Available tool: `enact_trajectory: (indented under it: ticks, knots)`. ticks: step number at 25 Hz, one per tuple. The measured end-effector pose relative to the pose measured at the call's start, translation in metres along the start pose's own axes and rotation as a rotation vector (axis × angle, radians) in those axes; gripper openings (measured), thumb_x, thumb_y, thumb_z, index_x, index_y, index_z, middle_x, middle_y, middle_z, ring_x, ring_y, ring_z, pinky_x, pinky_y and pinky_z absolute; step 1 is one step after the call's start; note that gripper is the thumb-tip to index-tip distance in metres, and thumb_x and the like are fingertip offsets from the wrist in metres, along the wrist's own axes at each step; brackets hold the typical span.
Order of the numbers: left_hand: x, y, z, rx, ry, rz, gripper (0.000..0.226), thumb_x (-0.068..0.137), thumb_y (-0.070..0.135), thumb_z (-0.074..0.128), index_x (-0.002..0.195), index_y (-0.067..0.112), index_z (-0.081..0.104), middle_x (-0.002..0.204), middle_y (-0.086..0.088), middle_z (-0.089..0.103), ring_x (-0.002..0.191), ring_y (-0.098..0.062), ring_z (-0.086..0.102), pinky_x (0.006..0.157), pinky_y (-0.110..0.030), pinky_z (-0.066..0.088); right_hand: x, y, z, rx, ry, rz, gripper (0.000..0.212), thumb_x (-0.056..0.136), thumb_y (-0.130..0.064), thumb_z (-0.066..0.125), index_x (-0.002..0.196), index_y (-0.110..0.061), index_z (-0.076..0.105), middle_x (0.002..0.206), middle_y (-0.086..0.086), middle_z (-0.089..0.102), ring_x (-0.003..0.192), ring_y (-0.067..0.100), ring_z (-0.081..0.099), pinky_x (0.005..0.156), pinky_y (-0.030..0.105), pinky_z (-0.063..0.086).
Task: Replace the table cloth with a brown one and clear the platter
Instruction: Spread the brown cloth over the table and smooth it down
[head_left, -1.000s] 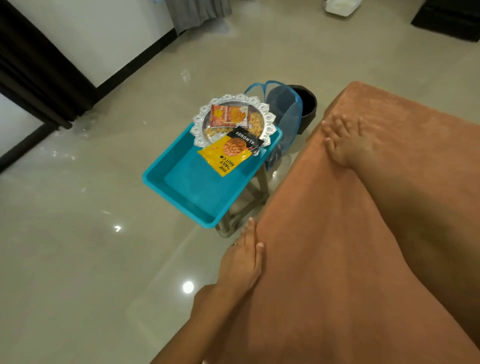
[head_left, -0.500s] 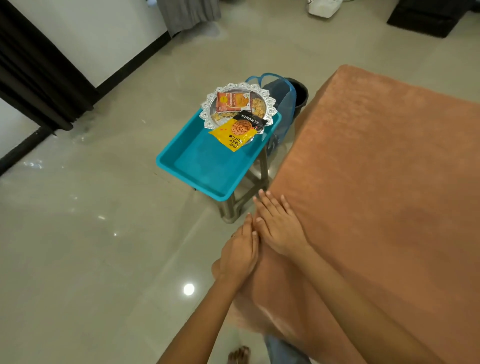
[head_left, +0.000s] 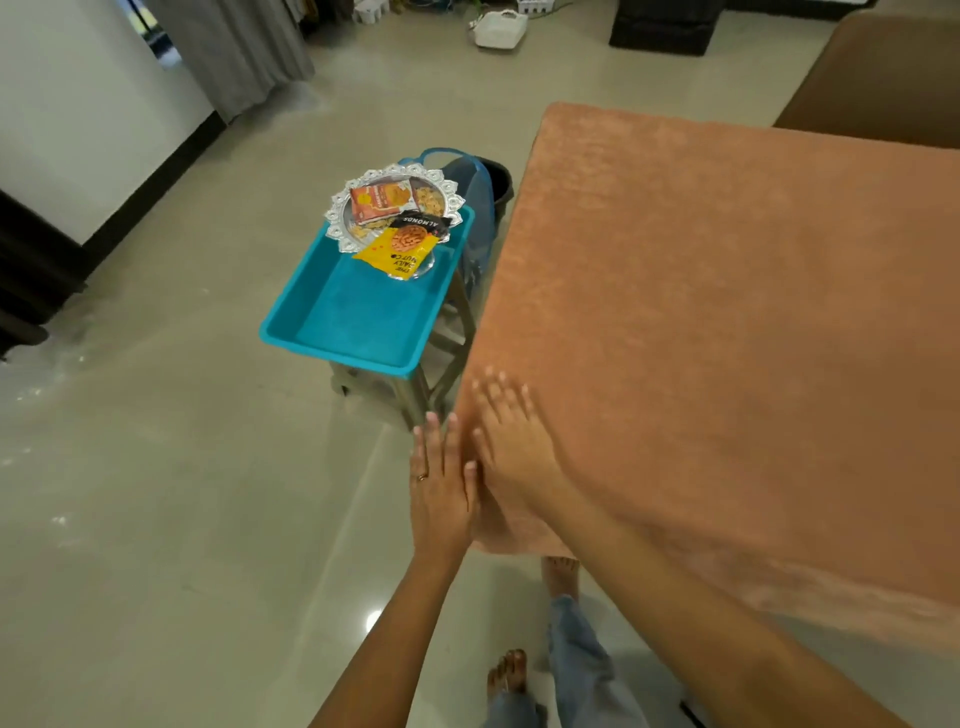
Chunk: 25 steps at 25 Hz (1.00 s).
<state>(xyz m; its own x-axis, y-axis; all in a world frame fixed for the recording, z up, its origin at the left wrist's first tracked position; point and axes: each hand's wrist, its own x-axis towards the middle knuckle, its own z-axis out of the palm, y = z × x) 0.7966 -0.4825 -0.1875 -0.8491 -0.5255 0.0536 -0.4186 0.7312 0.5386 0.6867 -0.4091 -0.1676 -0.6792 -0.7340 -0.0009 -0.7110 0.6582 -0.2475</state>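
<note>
Brown cloth (head_left: 727, 338) lies spread over the counter, covering its whole top and hanging over the near and left edges, so the swap looks all but done and the step in hand is, I judge, the final smoothing at the near left corner. Left hand (head_left: 441, 488) has its fingers straight and pressed flat against the hanging side of the cloth, grasping nothing. Right hand (head_left: 511, 441) lies flat on top of the cloth just beside it, fingers straight too, though it is blurred. The two hands touch or nearly touch at the corner. Clearing has not yet begun: the silver platter (head_left: 338, 208) sits at the far end of a blue tray (head_left: 358, 317), which rests on a stool (head_left: 441, 364) just left of the counter. The next move probably calls for lifting both hands off the cloth, reaching left to the platter, and picking the packets off one at a time without tipping it. By count there is one cloth, one platter, one tray, one stool and two hands. On the platter I count three packets: a red one (head_left: 376, 200), a yellow and black almonds packet (head_left: 402, 247) overhanging the rim, and a third (head_left: 434, 200) partly hidden beneath them.
</note>
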Motion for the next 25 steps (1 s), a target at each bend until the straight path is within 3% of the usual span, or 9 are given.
enact_trajectory:
  ticks: [2,4,7,11,14,16,18,20,25]
  knots:
    - [-0.005,-0.011,0.003,0.154,-0.068,0.233,0.055,0.1,0.032,0.023,0.151,0.011,0.019,0.16,-0.005,0.013,0.147,-0.022,0.013,0.119,-0.04,0.012,-0.029,-0.006,0.01,-0.018,-0.009,0.036,0.061,0.093,-0.034,0.024,0.149,-0.01,0.029,0.156,0.011,0.026,0.146,0.025,0.018,0.119,0.047,0.01]
    - [-0.007,-0.015,0.006,0.248,-0.113,0.298,0.057,0.1,0.034,0.023,0.15,0.008,0.022,0.159,-0.005,0.017,0.147,-0.021,0.013,0.118,-0.044,0.014,-0.046,0.007,0.009,-0.006,0.008,0.137,0.06,0.094,-0.038,0.027,0.147,-0.012,0.033,0.153,0.009,0.033,0.143,0.024,0.027,0.117,0.044,0.009]
    - [-0.008,-0.015,0.005,0.278,-0.15,0.276,0.062,0.1,0.044,0.019,0.15,0.007,0.024,0.157,-0.009,0.024,0.146,-0.021,0.016,0.119,-0.042,0.01,-0.08,0.054,-0.001,0.001,0.014,0.287,0.06,0.094,-0.041,0.029,0.146,-0.012,0.037,0.151,0.008,0.037,0.14,0.023,0.033,0.115,0.041,0.008]
    - [-0.008,-0.002,0.0,0.302,-0.113,0.226,0.072,0.097,0.054,0.014,0.145,0.005,0.034,0.15,-0.013,0.038,0.142,-0.026,0.029,0.119,-0.039,-0.004,-0.163,0.16,-0.027,-0.019,0.048,0.536,0.067,0.093,-0.048,0.019,0.151,-0.016,0.024,0.158,0.004,0.022,0.147,0.018,0.015,0.117,0.036,-0.001]
    - [0.003,0.048,0.007,0.341,-0.035,0.114,0.063,0.094,0.046,0.025,0.122,-0.002,0.055,0.135,-0.021,0.052,0.135,-0.034,0.038,0.117,-0.052,0.006,-0.191,0.203,-0.048,0.016,0.069,0.669,0.073,0.089,-0.047,0.012,0.152,-0.01,0.02,0.159,0.009,0.018,0.147,0.022,0.012,0.119,0.039,0.001]
    - [0.013,0.108,0.032,0.26,-0.037,0.201,0.051,0.092,0.036,0.031,0.119,0.002,0.058,0.138,-0.018,0.05,0.134,-0.033,0.039,0.116,-0.051,0.01,-0.172,0.194,-0.049,0.007,0.101,0.632,0.069,0.09,-0.04,0.021,0.147,-0.003,0.03,0.153,0.016,0.03,0.143,0.029,0.026,0.117,0.041,0.008]
    - [0.018,0.171,0.07,0.104,-0.154,0.36,0.054,0.093,0.037,0.028,0.139,0.014,0.045,0.152,-0.011,0.035,0.141,-0.027,0.029,0.118,-0.047,0.008,-0.144,0.179,-0.043,0.003,0.121,0.547,0.062,0.09,-0.034,0.03,0.144,-0.004,0.038,0.15,0.015,0.037,0.14,0.03,0.033,0.114,0.044,0.013]
    - [0.021,0.207,0.101,0.1,-0.305,0.399,0.062,0.092,0.048,0.019,0.15,0.025,0.025,0.159,-0.003,0.018,0.147,-0.021,0.013,0.118,-0.046,0.0,-0.132,0.181,-0.038,0.013,0.116,0.498,0.06,0.091,-0.035,0.031,0.145,-0.01,0.037,0.152,0.012,0.035,0.142,0.027,0.03,0.114,0.045,0.011]
    - [0.027,0.194,0.115,0.321,-0.287,0.285,0.063,0.09,0.057,0.02,0.15,0.036,0.022,0.157,-0.002,0.023,0.146,-0.024,0.017,0.115,-0.053,-0.001,-0.195,0.278,-0.058,0.008,0.094,0.618,0.058,0.093,-0.042,0.024,0.15,-0.031,0.025,0.157,0.005,0.026,0.146,0.024,0.019,0.117,0.047,0.003]
